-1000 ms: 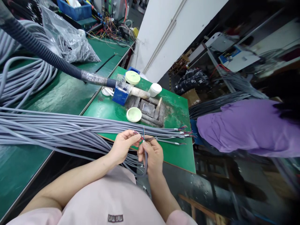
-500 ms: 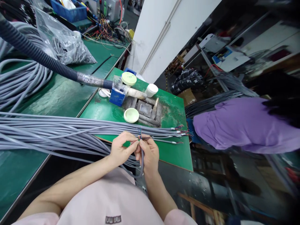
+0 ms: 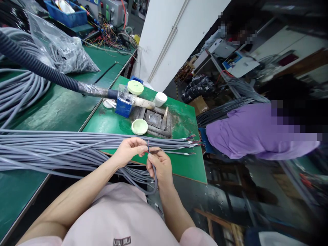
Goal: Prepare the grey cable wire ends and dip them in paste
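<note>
My right hand (image 3: 159,166) is closed round the end of a grey cable (image 3: 154,177) that loops down toward my lap. Thin coloured wires (image 3: 148,147) stick out of that cable's stripped end. My left hand (image 3: 128,150) pinches these wires with its fingertips, just left of the right hand. Both hands hover at the front edge of a small green table (image 3: 188,165). A thick bundle of grey cables (image 3: 58,147) lies across the benches right behind my hands, its stripped ends (image 3: 191,140) pointing right.
On the small table stand a blue box (image 3: 123,106), pale green lids (image 3: 139,126), a white jar (image 3: 160,98) and a metal fixture (image 3: 155,120). A black corrugated hose (image 3: 38,68) crosses the left bench. A person in purple (image 3: 256,131) bends at right.
The view has shifted, so everything sits a little further left. My left fingers have closed onto the coloured wires beside the right hand. The right hand keeps its hold on the cable.
</note>
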The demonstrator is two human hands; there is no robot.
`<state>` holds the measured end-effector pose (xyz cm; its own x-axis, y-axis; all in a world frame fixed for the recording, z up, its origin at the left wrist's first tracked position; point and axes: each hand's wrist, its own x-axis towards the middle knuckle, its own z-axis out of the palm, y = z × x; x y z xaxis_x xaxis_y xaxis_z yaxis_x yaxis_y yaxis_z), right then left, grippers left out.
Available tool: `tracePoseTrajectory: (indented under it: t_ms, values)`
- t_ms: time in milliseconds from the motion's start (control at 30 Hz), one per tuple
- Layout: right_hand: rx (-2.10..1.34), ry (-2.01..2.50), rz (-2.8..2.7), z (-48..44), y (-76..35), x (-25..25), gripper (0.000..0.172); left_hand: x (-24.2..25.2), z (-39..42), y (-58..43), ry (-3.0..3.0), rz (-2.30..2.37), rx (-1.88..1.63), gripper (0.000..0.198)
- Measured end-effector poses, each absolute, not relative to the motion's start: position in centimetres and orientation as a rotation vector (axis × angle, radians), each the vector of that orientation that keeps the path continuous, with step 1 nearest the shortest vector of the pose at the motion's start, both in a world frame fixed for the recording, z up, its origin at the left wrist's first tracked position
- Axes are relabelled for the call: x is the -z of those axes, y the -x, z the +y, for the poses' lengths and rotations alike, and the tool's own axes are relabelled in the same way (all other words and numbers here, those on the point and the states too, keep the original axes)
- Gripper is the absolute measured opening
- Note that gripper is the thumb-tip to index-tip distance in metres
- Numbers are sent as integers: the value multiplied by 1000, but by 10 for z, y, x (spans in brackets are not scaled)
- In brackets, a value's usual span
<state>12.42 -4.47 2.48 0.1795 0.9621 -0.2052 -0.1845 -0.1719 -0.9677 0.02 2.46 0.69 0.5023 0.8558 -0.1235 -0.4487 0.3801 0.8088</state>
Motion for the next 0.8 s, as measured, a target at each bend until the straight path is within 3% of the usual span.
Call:
tracePoseTrajectory:
  t_ms: [367, 467, 633, 800]
  values:
    - [-1355, 1293, -1007, -42, -140, -31, 28, -9, 17, -8, -704, 664, -936, 25]
    - [-1208, 1389, -1080, -39, -144, -32, 30, -6, 10, -15, -534, 627, -891, 26]
    - [-784, 1464, -1273, -30, -142, -30, 10, -9, 4, -21, -394, 571, -905, 25]
    - [-704, 1439, -1395, -4, -145, -35, 8, -7, 10, -18, -472, 666, -1020, 22]
